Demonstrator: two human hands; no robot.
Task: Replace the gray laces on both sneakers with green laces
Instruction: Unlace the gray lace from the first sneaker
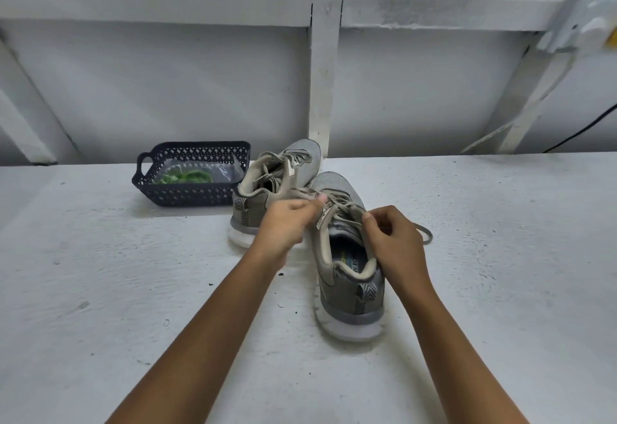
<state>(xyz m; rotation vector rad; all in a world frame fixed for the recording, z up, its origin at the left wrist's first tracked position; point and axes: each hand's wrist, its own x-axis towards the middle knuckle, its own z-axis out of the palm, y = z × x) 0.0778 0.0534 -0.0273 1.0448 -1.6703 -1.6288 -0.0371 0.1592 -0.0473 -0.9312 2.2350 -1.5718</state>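
Two gray sneakers stand on a white table. The near sneaker [350, 276] points away from me, heel toward me; the far sneaker [267, 186] sits behind it to the left. Both carry gray laces [347, 205]. My left hand [287, 223] pinches a strand of the near sneaker's lace at its top eyelets. My right hand [394, 240] pinches the lace on the right side, and a loose loop [425, 233] trails past it onto the table. Green laces [187, 177] lie in a clear bag inside a dark basket [187, 194].
The dark perforated basket with a handle stands at the back left of the table [133, 290], touching the far sneaker. A white wall with beams rises behind. A black cable [587, 128] runs down at the far right.
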